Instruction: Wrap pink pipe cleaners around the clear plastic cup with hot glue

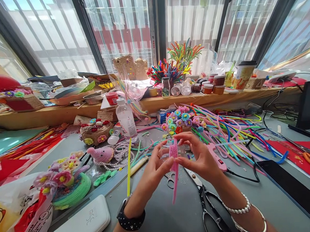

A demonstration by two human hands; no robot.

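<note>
Between both hands is a pink pipe-cleaner piece (173, 151), bunched in rows at the top, with a single strand hanging below. My left hand (157, 163) pinches it from the left with thumb and fingertips. From the right, my right hand (199, 156) grips it too, thumb at the middle and index finger at its upper end. Under the hands lie small scissors (170, 180), partly hidden. Large black-handled scissors (203, 192) rest by my right forearm. A pink glue gun (217, 157) sits just past my right hand.
Loose pipe cleaners (222, 126) spread over the back right, near a flower basket (179, 120). A plastic bottle (126, 119) stands at back left. A white power bank (82, 218) lies front left, a phone (291, 188) at right. Jars (218, 84) line the window ledge.
</note>
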